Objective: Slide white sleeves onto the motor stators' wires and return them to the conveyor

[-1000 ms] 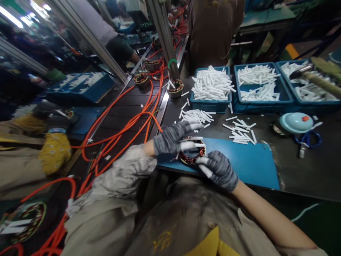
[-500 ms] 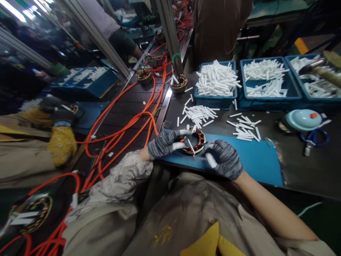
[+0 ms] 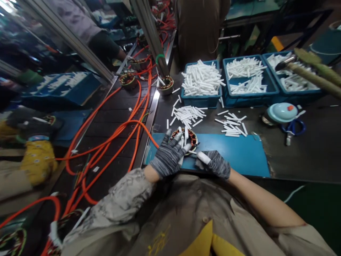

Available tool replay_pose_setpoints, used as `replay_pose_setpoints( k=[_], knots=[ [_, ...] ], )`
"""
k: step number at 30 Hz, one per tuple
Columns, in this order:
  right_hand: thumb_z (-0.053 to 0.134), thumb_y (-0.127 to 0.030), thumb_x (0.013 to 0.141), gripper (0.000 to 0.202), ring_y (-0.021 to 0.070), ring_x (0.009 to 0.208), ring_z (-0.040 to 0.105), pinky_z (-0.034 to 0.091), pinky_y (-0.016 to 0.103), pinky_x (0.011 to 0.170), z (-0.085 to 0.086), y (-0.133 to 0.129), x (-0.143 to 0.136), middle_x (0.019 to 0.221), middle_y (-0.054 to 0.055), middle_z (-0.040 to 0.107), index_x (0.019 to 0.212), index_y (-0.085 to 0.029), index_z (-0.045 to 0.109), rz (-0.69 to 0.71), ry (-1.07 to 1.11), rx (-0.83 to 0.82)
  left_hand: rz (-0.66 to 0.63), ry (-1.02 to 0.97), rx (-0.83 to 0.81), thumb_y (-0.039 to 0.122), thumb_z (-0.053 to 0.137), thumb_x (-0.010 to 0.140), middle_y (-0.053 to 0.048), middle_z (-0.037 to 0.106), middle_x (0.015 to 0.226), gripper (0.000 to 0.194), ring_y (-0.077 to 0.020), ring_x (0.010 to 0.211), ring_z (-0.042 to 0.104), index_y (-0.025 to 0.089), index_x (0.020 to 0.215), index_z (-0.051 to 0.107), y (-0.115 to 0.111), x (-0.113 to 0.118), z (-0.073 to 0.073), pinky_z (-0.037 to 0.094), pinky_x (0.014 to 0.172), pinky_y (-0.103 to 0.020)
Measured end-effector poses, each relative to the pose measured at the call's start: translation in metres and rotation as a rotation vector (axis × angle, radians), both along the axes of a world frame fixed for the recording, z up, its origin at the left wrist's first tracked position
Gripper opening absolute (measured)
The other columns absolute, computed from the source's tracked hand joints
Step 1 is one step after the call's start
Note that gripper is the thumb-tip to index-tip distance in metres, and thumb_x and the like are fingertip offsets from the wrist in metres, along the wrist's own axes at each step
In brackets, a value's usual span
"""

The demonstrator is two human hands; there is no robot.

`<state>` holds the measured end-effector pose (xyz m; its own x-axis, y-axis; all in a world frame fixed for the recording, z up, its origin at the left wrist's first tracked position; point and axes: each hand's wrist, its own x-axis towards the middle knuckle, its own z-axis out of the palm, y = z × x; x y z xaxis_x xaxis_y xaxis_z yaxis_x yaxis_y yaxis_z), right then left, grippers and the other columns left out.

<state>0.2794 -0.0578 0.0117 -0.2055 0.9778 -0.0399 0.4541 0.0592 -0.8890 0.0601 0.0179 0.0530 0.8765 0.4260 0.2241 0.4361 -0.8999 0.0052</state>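
A ring-shaped motor stator [image 3: 194,137] with copper windings lies on a blue mat [image 3: 234,153], and several white sleeves [image 3: 186,133] stick up from it. My left hand [image 3: 170,155], in a grey striped glove with white-wrapped fingertips, grips the stator's left side and covers part of it. At the stator's near right edge my right hand [image 3: 215,164], gloved alike, is closed in a pinch. A thin white sleeve [image 3: 192,152] runs from those fingers towards the ring. The right fingertips are partly hidden.
Loose white sleeves lie in a left pile [image 3: 189,115] and a right pile [image 3: 231,124] beyond the mat. Blue bins [image 3: 201,102] of sleeves stand behind. At right are a light-blue lidded pot [image 3: 281,112] and blue scissors [image 3: 295,127]. Orange hoses [image 3: 117,128] cross the left; a co-worker's gloved hand [image 3: 34,122] is beyond.
My left hand has turned and spread across the stator's near left side. My right hand has closed in to the ring and now pinches a white sleeve. The whole view has shifted.
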Motion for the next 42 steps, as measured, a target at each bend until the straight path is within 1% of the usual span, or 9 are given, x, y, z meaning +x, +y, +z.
replay_pose_setpoints(
  k=[3,9,13,17,24,31,33,38,42],
  knots=[
    [0.023,-0.059,0.104,0.069,0.0144,0.039,0.055,0.05,0.03,0.045,-0.002,0.0,0.014,0.053,0.002,0.066,0.068,-0.02,0.069,-0.023,0.089,-0.131,0.017,-0.043,0.119,0.027,0.06,0.086,-0.02,0.071,0.123,0.046,-0.0424,0.131,0.057,0.008,0.126,0.069,-0.021,0.017,-0.017,0.034,0.116,-0.071],
    [0.046,-0.061,0.097,0.052,0.0181,0.07,0.067,0.056,0.034,0.075,0.004,0.013,0.047,0.075,0.003,0.074,0.078,-0.021,0.073,0.042,0.124,-0.157,0.17,-0.135,0.224,0.032,0.06,0.094,-0.02,0.075,0.114,0.04,-0.0412,0.124,0.062,0.006,0.123,0.07,-0.037,0.033,-0.033,0.026,0.119,-0.073],
    [0.055,-0.052,0.096,0.035,0.0263,0.094,0.07,0.054,0.043,0.089,-0.002,0.02,0.097,0.103,0.007,0.077,0.106,-0.025,0.076,-0.274,-0.252,0.122,0.274,-0.179,0.191,0.033,0.06,0.095,-0.014,0.076,0.113,0.039,-0.0355,0.125,0.062,0.017,0.131,0.067,-0.044,0.034,-0.041,0.008,0.123,-0.072],
    [0.054,-0.04,0.096,0.034,0.0353,0.103,0.064,0.048,0.052,0.093,-0.023,0.031,0.132,0.107,0.016,0.075,0.111,-0.021,0.077,-0.426,-0.701,0.236,0.354,-0.197,0.196,0.034,0.063,0.094,-0.01,0.079,0.101,0.04,-0.0324,0.114,0.068,0.024,0.132,0.067,-0.049,0.037,-0.047,0.024,0.121,-0.064],
    [0.058,-0.032,0.09,0.025,0.0344,0.102,0.063,0.048,0.05,0.093,-0.037,0.041,0.138,0.101,0.017,0.072,0.095,-0.016,0.077,-0.385,-0.815,0.266,0.325,-0.287,0.32,0.036,0.069,0.089,-0.009,0.078,0.088,0.033,-0.0272,0.095,0.071,0.015,0.113,0.075,-0.042,0.044,-0.04,0.041,0.107,-0.048],
    [0.057,-0.027,0.089,0.016,0.0279,0.105,0.07,0.056,0.047,0.095,-0.007,0.002,0.097,0.115,0.014,0.072,0.099,-0.018,0.067,-0.558,-0.315,0.5,0.328,-0.263,0.301,0.036,0.069,0.089,-0.009,0.079,0.091,0.032,-0.0266,0.095,0.071,0.016,0.113,0.075,-0.042,0.044,-0.039,0.039,0.107,-0.048],
    [0.057,-0.029,0.092,0.022,0.0219,0.086,0.073,0.06,0.041,0.083,-0.002,-0.018,0.079,0.103,0.008,0.076,0.109,-0.02,0.065,-0.487,-0.097,0.365,0.332,-0.259,0.287,0.037,0.069,0.089,-0.009,0.079,0.092,0.032,-0.0264,0.095,0.071,0.017,0.113,0.075,-0.042,0.044,-0.04,0.039,0.107,-0.047],
    [0.063,-0.042,0.088,0.026,0.0242,0.099,0.072,0.056,0.04,0.094,-0.007,-0.047,0.049,0.105,0.006,0.078,0.102,-0.024,0.076,-0.47,0.081,0.013,0.334,-0.257,0.279,0.034,0.069,0.088,-0.009,0.079,0.092,0.031,-0.0273,0.094,0.071,0.016,0.112,0.075,-0.041,0.045,-0.038,0.039,0.106,-0.049],
    [0.065,-0.052,0.085,0.037,0.0202,0.073,0.07,0.058,0.033,0.07,-0.013,-0.05,0.041,0.081,0.005,0.076,0.101,-0.021,0.078,-0.531,0.307,-0.237,0.329,-0.262,0.286,0.033,0.069,0.089,-0.009,0.079,0.088,0.029,-0.0266,0.092,0.071,0.015,0.11,0.076,-0.04,0.046,-0.035,0.04,0.104,-0.048]
  ],
)
